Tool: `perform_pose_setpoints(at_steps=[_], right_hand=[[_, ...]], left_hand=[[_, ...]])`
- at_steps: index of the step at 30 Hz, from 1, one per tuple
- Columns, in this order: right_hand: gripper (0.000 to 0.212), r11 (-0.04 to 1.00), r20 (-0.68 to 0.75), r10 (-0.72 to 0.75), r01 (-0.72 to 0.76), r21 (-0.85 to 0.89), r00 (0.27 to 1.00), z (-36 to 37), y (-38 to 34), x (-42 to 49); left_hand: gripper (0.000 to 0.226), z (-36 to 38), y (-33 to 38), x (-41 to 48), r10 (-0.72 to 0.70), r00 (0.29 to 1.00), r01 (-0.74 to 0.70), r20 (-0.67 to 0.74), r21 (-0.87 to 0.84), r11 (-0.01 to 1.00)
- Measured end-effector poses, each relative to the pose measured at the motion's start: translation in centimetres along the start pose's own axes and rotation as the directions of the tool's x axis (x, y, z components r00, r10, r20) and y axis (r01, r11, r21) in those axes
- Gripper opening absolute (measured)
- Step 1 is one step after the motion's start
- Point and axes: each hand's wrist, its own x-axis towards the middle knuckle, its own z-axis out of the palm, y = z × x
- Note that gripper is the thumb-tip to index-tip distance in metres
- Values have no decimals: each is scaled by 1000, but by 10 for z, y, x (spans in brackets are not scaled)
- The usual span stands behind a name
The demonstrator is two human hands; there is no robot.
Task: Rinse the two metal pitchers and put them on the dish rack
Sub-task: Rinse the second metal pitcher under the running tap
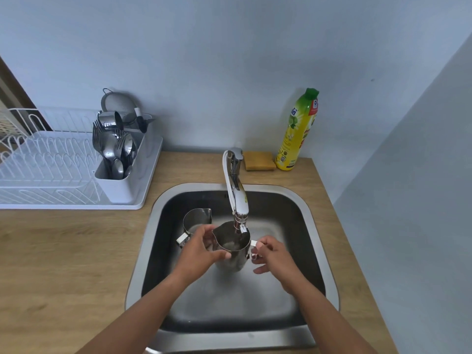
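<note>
A metal pitcher (231, 247) is held upright over the sink (316, 254), right under the tap's spout (240, 215), and water seems to run into it. My left hand (199, 249) grips its body and rim from the left. My right hand (270, 254) pinches its handle on the right. A second metal pitcher (195, 221) stands in the sink behind my left hand, its handle pointing to the front left. The white dish rack (48, 164) sits on the counter at the left.
A cutlery holder (116, 159) full of forks and spoons stands at the rack's right end, with a steel cup and strainer behind it. A yellow sponge (259, 160) and a yellow dish soap bottle (297, 131) stand behind the sink. A wall closes the right side.
</note>
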Motion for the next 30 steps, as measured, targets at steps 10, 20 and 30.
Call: perform_pose_setpoints(at_steps=[10,20,30], right_hand=[[15,998,-13,37,-38,-53,999,-3,4,5],[14,998,-28,35,-36,-46,999,-4,5,4],[18,994,1,80,-80,-73,997,1,4,4]], left_hand=[[66,7,-15,3,-75,997,75,7,19,997],[52,1,-6,9,-59,997,59,47,1,998],[56,0,-11,7,-93,995,93,26,-22,995]])
